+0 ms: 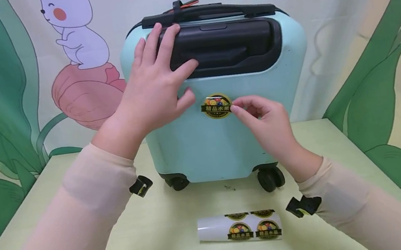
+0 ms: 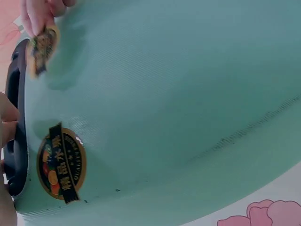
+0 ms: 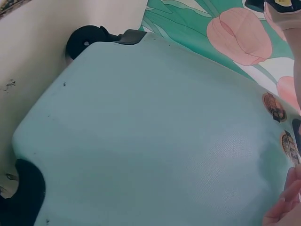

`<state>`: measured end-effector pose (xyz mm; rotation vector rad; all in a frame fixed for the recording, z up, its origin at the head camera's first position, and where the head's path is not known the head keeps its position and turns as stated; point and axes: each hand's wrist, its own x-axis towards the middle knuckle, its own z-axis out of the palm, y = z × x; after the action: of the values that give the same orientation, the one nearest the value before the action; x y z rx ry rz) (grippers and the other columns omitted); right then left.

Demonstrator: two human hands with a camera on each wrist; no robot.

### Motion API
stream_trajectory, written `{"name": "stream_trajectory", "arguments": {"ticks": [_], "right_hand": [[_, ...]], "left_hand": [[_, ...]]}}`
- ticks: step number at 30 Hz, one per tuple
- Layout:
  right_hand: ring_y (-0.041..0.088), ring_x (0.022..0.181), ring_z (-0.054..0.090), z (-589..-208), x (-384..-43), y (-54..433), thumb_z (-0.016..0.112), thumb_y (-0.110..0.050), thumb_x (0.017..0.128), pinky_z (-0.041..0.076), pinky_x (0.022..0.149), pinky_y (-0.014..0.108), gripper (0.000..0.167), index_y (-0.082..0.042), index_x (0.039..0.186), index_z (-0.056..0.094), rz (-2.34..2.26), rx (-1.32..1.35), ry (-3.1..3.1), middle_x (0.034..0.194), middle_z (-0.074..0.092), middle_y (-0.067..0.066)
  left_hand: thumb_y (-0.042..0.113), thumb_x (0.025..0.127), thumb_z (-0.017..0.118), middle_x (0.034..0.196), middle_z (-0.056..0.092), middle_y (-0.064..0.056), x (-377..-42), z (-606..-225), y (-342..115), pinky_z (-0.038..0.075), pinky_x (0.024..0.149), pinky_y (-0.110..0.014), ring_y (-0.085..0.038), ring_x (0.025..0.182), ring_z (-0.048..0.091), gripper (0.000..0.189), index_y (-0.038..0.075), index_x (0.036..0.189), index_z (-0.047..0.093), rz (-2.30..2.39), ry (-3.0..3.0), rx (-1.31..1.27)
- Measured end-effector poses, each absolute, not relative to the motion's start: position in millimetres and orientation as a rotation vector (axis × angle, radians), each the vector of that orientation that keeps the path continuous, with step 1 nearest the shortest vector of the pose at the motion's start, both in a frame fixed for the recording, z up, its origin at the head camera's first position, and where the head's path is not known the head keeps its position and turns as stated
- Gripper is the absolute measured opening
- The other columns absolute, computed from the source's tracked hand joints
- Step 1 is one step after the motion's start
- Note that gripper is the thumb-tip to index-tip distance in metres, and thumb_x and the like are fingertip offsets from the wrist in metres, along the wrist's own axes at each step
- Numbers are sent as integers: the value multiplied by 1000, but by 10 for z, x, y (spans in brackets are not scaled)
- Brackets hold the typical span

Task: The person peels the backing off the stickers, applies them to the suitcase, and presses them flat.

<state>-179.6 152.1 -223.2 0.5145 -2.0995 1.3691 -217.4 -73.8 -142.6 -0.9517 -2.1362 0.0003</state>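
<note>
A light teal suitcase (image 1: pixel 204 150) stands upright on the table, its black handle recess (image 1: pixel 228 48) facing me. My right hand (image 1: pixel 265 122) pinches the right edge of a round fruit sticker (image 1: pixel 216 106) between thumb and finger, in front of the shell below the recess. My left hand (image 1: pixel 155 80) lies with spread fingers over the recess's left end. In the left wrist view, another round sticker (image 2: pixel 61 164) sits flat on the shell near the left hand's fingers (image 2: pixel 8 120); the left hand hides it in the head view. Both stickers show in the right wrist view, the pinched sticker (image 3: pixel 289 147) nearer the right hand (image 3: pixel 284 200).
A curled white sheet of matching stickers (image 1: pixel 240 228) lies on the table (image 1: pixel 155 242) in front of the suitcase. Black wheels (image 1: pixel 269 178) support the suitcase. A black carry handle (image 1: pixel 208 13) crosses its top. Behind hangs a printed curtain (image 1: pixel 360 55).
</note>
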Motion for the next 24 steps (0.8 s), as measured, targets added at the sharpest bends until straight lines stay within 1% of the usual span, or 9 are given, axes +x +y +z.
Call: {"name": "stream_trajectory", "arguments": {"ticks": [2, 5, 9, 12, 15, 18, 24], "right_hand": [[15, 58, 45, -2208, -1816, 1493, 67, -15, 87, 36, 50, 22, 15, -2, 93, 71, 1352, 508, -2092, 68, 57, 7], [15, 54, 42, -2182, -1838, 1465, 67, -14, 87, 34, 47, 22, 14, -2, 92, 71, 1321, 496, -2078, 64, 55, 7], [14, 52, 41, -2161, -1861, 1434, 67, -14, 86, 32, 45, 22, 13, -3, 92, 72, 1286, 484, -2070, 64, 55, 7], [14, 52, 42, -2166, -1872, 1428, 68, -14, 86, 32, 45, 22, 13, -3, 91, 72, 1259, 484, -2062, 65, 57, 6], [13, 52, 42, -2176, -1884, 1417, 68, -14, 86, 33, 46, 21, 12, -4, 91, 72, 1225, 493, -2040, 67, 59, 4], [12, 52, 43, -2186, -1896, 1406, 68, -13, 86, 33, 47, 20, 12, -4, 90, 73, 1193, 503, -2018, 70, 61, 4], [11, 53, 44, -2192, -1910, 1392, 68, -12, 85, 35, 48, 19, 11, -3, 90, 73, 1172, 497, -2002, 75, 64, 4]], "left_hand": [[32, 85, 52, 148, 18, -22, -2161, -1414, -741, 7, 109, -53, -40, 138, 8, 43, 15, 123, 60, 11, -2147, -946], [33, 82, 55, 148, 18, -22, -2152, -1403, -747, 10, 108, -54, -41, 137, 7, 46, 16, 124, 59, 29, -2155, -952], [44, 78, 64, 149, 15, -22, -2144, -1393, -767, 10, 108, -55, -43, 137, 3, 56, 16, 126, 58, 54, -2173, -949], [56, 71, 70, 150, 13, -22, -2145, -1399, -767, 9, 108, -55, -42, 137, 3, 70, 16, 127, 56, 74, -2189, -934], [61, 65, 74, 150, 12, -22, -2155, -1417, -767, 9, 108, -54, -41, 137, 4, 79, 17, 127, 55, 79, -2185, -923], [61, 62, 76, 149, 13, -22, -2171, -1445, -762, 9, 108, -54, -42, 137, 6, 81, 16, 126, 55, 65, -2161, -915], [61, 61, 77, 149, 17, -21, -2203, -1491, -726, 9, 108, -53, -41, 137, 9, 79, 16, 124, 57, 21, -2102, -897]]}}
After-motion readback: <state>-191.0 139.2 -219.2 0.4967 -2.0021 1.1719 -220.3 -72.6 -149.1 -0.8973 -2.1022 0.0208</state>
